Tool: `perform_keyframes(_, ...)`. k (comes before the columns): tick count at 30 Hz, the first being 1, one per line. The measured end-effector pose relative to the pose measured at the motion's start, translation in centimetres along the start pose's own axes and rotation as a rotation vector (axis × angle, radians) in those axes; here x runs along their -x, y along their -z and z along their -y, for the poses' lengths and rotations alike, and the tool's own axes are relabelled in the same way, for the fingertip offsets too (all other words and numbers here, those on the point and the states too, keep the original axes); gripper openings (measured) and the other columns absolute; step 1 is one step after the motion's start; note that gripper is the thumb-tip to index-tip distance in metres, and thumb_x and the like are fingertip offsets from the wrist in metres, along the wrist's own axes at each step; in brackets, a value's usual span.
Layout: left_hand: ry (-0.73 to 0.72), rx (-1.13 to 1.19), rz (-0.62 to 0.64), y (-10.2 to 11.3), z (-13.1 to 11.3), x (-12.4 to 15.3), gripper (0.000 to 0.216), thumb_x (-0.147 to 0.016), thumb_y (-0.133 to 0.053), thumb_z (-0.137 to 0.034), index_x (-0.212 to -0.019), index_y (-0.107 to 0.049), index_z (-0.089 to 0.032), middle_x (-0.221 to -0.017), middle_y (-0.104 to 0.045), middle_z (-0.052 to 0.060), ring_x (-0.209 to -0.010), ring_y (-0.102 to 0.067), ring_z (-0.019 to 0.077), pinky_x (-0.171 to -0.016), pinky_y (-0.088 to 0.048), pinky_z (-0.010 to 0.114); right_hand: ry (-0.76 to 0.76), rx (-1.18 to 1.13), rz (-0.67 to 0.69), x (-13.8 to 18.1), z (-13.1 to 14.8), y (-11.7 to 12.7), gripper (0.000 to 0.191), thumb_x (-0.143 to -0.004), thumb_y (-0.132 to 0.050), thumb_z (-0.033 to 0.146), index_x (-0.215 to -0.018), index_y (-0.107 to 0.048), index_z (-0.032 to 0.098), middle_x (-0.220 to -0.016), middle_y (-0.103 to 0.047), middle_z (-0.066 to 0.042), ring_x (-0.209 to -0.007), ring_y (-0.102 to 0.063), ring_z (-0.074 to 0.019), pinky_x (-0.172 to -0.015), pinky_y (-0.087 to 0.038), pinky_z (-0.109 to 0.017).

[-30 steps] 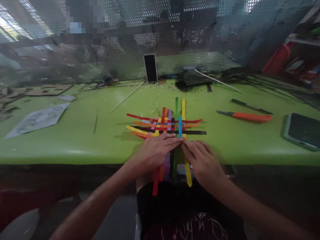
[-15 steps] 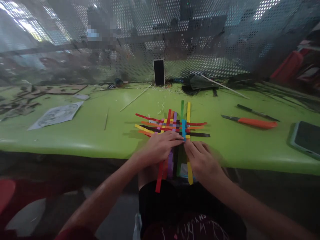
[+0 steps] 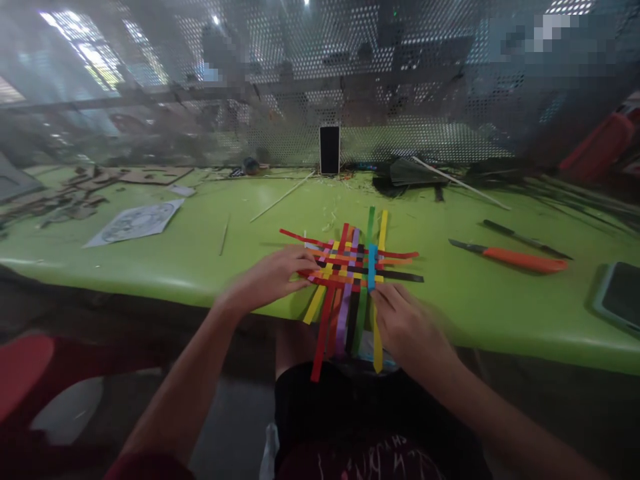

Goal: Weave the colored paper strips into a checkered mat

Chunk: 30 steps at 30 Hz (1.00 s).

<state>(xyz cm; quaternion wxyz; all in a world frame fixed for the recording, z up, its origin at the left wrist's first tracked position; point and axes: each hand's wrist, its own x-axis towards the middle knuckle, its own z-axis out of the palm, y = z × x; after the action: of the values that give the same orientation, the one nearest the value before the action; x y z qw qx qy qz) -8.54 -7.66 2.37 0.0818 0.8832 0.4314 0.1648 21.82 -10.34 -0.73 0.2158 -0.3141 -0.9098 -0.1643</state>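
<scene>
A mat of woven coloured strips lies at the front edge of the green table, its long red, purple, black, green and yellow ends hanging toward my lap. My left hand pinches the mat's left side, where the crosswise strips come out; its fingertips cover part of them. On the right, a short blue strip stands upright in the weave, over the crosswise strips. My right hand has its thumb and finger closed on the lower end of that blue strip, beside the yellow one.
An orange-handled knife and a dark slim tool lie to the right, near a phone. Another phone leans upright against the perforated metal screen. Leftward are a printed paper and cardboard scraps.
My left hand has moved left, from the middle of the weave near the blue strip to the mat's left side. My right hand stays at the blue strip's lower end. The view has shifted slightly.
</scene>
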Motion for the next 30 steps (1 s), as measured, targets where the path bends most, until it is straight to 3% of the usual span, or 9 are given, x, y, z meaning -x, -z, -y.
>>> perform_keyframes(6, -0.048, 0.11, -0.092, -1.9, 0.6, 0.3, 0.02, -0.101, -0.066, -0.026, -0.118, -0.075, -0.022, -0.128, -0.07, 0.01, -0.127, -0.062, 0.024, -0.109, -0.052, 0.045, -0.012, -0.068, -0.075, -0.1, -0.2, 0.1, 0.033, -0.096, -0.044, -0.001, -0.102, -0.076, 0.003, -0.096, -0.074, -0.018, -0.092, -0.067, -0.0262, -0.08, -0.065, -0.04)
perform_keyframes(10, 0.028, 0.088, -0.115, -2.2, 0.5, 0.5, 0.029, -0.1, -0.068, -0.03, -0.128, -0.071, -0.022, -0.138, -0.066, 0.012, -0.132, -0.06, 0.0249, -0.112, -0.051, 0.048, -0.011, -0.089, -0.101, -0.2, -0.3, 0.3, 0.031, -0.095, -0.045, -0.001, -0.102, -0.076, -0.001, -0.093, -0.073, -0.018, -0.089, -0.067, -0.0264, -0.079, -0.066, -0.04)
perform_keyframes(17, -0.009, 0.135, 0.017, -1.0, 1.7, 0.4, 0.031, -0.102, -0.065, -0.029, -0.132, -0.07, -0.027, -0.145, -0.065, 0.008, -0.139, -0.056, 0.0241, -0.118, -0.046, 0.047, -0.018, -0.103, -0.129, -0.3, -0.2, 0.2, 0.031, -0.096, -0.045, -0.001, -0.102, -0.076, 0.001, -0.093, -0.073, -0.018, -0.09, -0.067, -0.0257, -0.081, -0.065, -0.04)
perform_keyframes(20, -0.047, 0.171, 0.057, -0.2, 2.3, -0.2, 0.028, -0.102, -0.064, -0.029, -0.128, -0.073, -0.027, -0.139, -0.069, 0.007, -0.136, -0.059, 0.0233, -0.118, -0.047, 0.046, -0.007, -0.108, -0.128, -0.2, -0.2, 0.2, 0.032, -0.096, -0.045, 0.0, -0.1, -0.077, 0.002, -0.092, -0.073, -0.017, -0.09, -0.066, -0.0256, -0.081, -0.065, -0.04)
perform_keyframes(25, -0.076, 0.24, 0.024, 0.0, 2.7, -1.0, 0.025, -0.1, -0.068, -0.034, -0.12, -0.077, -0.023, -0.132, -0.073, 0.01, -0.128, -0.066, 0.0243, -0.112, -0.053, 0.044, -0.01, -0.104, -0.11, -0.1, -0.3, 0.0, 0.035, -0.097, -0.044, -0.001, -0.101, -0.078, 0.007, -0.094, -0.073, -0.016, -0.091, -0.066, -0.0248, -0.083, -0.064, -0.04)
perform_keyframes(30, -0.076, 0.291, 0.02, -0.2, 2.9, -1.8, 0.027, -0.093, -0.076, -0.034, -0.118, -0.077, -0.022, -0.129, -0.074, 0.011, -0.126, -0.067, 0.0246, -0.111, -0.053, 0.044, -0.008, -0.115, -0.111, -0.1, -0.4, -0.1, 0.033, -0.099, -0.044, 0.001, -0.103, -0.077, 0.002, -0.095, -0.074, -0.018, -0.092, -0.066, -0.0259, -0.084, -0.065, -0.041)
